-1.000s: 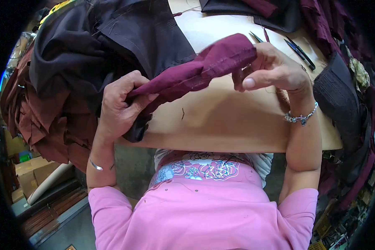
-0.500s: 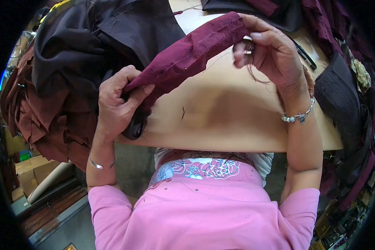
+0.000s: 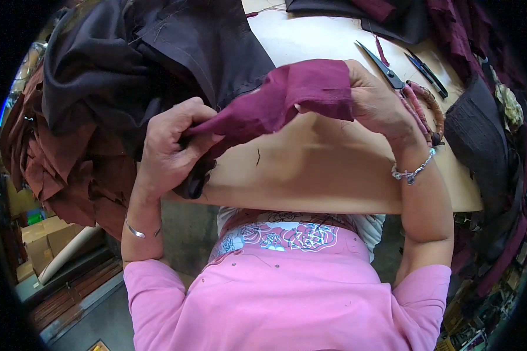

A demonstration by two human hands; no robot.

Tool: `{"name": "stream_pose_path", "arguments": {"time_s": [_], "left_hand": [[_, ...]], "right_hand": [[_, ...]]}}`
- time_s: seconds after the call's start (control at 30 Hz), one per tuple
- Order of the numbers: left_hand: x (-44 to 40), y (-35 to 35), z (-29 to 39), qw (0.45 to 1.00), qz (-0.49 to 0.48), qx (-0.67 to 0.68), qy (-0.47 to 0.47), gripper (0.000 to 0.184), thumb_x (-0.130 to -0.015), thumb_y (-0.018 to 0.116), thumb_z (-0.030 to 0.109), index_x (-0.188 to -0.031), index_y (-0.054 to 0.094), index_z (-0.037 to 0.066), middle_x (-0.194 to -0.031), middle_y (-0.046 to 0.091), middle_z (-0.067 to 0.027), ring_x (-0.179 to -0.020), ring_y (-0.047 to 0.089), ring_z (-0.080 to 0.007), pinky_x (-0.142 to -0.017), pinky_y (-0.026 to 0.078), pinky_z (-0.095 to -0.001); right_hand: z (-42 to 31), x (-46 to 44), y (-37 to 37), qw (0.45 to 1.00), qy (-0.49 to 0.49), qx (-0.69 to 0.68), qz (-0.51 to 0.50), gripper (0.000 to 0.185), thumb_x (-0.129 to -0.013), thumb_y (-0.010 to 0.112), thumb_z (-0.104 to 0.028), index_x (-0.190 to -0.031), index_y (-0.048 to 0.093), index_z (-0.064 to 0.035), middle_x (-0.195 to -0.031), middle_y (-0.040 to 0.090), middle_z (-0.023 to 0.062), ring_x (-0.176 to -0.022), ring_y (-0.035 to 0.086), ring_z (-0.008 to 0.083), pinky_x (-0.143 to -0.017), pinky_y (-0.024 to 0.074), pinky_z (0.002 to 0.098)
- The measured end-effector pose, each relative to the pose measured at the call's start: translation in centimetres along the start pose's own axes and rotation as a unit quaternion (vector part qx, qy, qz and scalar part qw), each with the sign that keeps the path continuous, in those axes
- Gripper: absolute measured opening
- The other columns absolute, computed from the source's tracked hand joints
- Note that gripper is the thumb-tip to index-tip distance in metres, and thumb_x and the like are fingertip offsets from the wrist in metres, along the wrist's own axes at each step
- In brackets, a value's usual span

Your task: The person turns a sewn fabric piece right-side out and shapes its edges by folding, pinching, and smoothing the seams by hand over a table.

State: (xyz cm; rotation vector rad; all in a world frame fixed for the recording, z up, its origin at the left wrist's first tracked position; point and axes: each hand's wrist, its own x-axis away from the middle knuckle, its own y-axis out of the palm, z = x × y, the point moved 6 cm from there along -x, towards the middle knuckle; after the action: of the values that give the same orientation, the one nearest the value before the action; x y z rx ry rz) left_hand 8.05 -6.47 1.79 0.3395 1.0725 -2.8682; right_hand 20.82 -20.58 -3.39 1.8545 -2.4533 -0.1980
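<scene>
A maroon cloth strip [image 3: 263,111] stretches above the table [image 3: 310,175] between my two hands. My left hand [image 3: 178,143] pinches its lower left end, with the thumb on top. At the upper right end, my right hand [image 3: 377,99] grips the folded cloth, its fingers partly hidden behind the fabric. Dark cloth [image 3: 199,52] lies heaped just behind my left hand. Beyond my right wrist are scissors [image 3: 386,67] with wrapped handles, their blades pointing to the upper left.
Black tweezers or snips [image 3: 427,75] lie right of the scissors. Reddish-brown cloth pieces [image 3: 70,169] hang at the left. Dark padded fabric [image 3: 480,131] and maroon strips [image 3: 451,35] line the right side. A short thread [image 3: 258,156] lies near the table's front.
My right hand went up and let the thread ends go, then came down and took hold of the strip's right end. The scissors now show. My left hand keeps its grip.
</scene>
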Motion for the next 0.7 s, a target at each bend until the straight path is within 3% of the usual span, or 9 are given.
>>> {"name": "stream_pose_path", "arguments": {"time_s": [0.07,0.1,0.2,0.3,0.4,0.5,0.7], "left_hand": [[0.0,0.6,-0.1,1.000,-0.016,0.004,-0.007,0.019,-0.069,0.060,-0.005,-0.088,0.057,-0.002,-0.071,0.055,-0.0083,-0.061,0.052,-0.0134,-0.057,0.040,-0.0218],[0.1,0.8,0.2,0.999,-0.029,-0.022,-0.010,0.025,-0.068,0.057,-0.008,-0.092,0.056,-0.002,-0.077,0.058,-0.0104,-0.069,0.058,-0.0151,-0.063,0.044,-0.0236],[0.0,1.2,0.4,0.999,-0.024,-0.043,0.014,0.025,-0.067,0.054,-0.011,-0.090,0.057,-0.002,-0.080,0.059,-0.0105,-0.075,0.060,-0.0173,-0.066,0.046,-0.0256],[0.1,1.4,0.1,0.996,0.041,0.080,-0.025,0.028,-0.066,0.050,-0.013,-0.091,0.056,-0.001,-0.082,0.059,-0.0122,-0.078,0.061,-0.0221,-0.068,0.047,-0.0273],[-0.1,1.2,1.1,0.994,0.013,-0.010,0.110,0.030,-0.067,0.047,-0.015,-0.092,0.054,0.000,-0.085,0.060,-0.0143,-0.079,0.061,-0.0249,-0.070,0.047,-0.0276],[-0.4,1.1,1.1,0.990,-0.039,0.008,0.136,0.032,-0.067,0.046,-0.016,-0.093,0.053,0.001,-0.087,0.060,-0.0153,-0.080,0.060,-0.0250,-0.071,0.046,-0.0275],[-0.3,1.2,1.2,0.995,0.014,0.062,0.071,0.030,-0.069,0.044,-0.017,-0.090,0.053,0.002,-0.088,0.060,-0.0146,-0.081,0.060,-0.0243,-0.071,0.046,-0.0268]], "right_hand": [[-0.6,-0.2,0.8,0.999,-0.039,-0.007,0.020,0.023,-0.077,0.060,-0.009,-0.099,0.058,-0.0006,-0.091,0.060,0.0024,-0.083,0.054,0.0086,-0.075,0.0435,0.0224],[-0.5,-0.3,0.9,0.999,-0.037,0.020,0.020,0.021,-0.077,0.060,-0.007,-0.098,0.059,-0.0016,-0.089,0.060,0.0007,-0.081,0.053,0.0064,-0.074,0.0428,0.0215],[0.0,-0.3,0.9,0.987,-0.016,0.159,0.024,0.021,-0.077,0.059,-0.005,-0.098,0.059,-0.0019,-0.087,0.060,0.0003,-0.080,0.051,0.0054,-0.073,0.0424,0.0211],[0.3,-0.4,1.0,0.981,-0.011,0.192,0.031,0.021,-0.077,0.058,-0.004,-0.098,0.059,-0.0024,-0.085,0.061,0.0008,-0.079,0.051,0.0047,-0.072,0.0422,0.0205],[0.0,0.0,0.6,0.983,0.086,0.163,0.019,0.020,-0.078,0.057,-0.003,-0.097,0.059,-0.0013,-0.083,0.061,0.0004,-0.080,0.052,0.0050,-0.072,0.0425,0.0205],[-0.9,0.0,0.7,0.999,-0.037,0.034,-0.017,0.021,-0.078,0.058,-0.004,-0.099,0.058,0.0000,-0.085,0.061,0.0003,-0.080,0.052,0.0052,-0.072,0.0429,0.0205],[-0.8,0.1,0.7,0.999,-0.048,0.013,0.012,0.022,-0.078,0.059,-0.005,-0.099,0.056,0.0000,-0.090,0.059,0.0009,-0.082,0.052,0.0058,-0.075,0.0426,0.0208]]}}
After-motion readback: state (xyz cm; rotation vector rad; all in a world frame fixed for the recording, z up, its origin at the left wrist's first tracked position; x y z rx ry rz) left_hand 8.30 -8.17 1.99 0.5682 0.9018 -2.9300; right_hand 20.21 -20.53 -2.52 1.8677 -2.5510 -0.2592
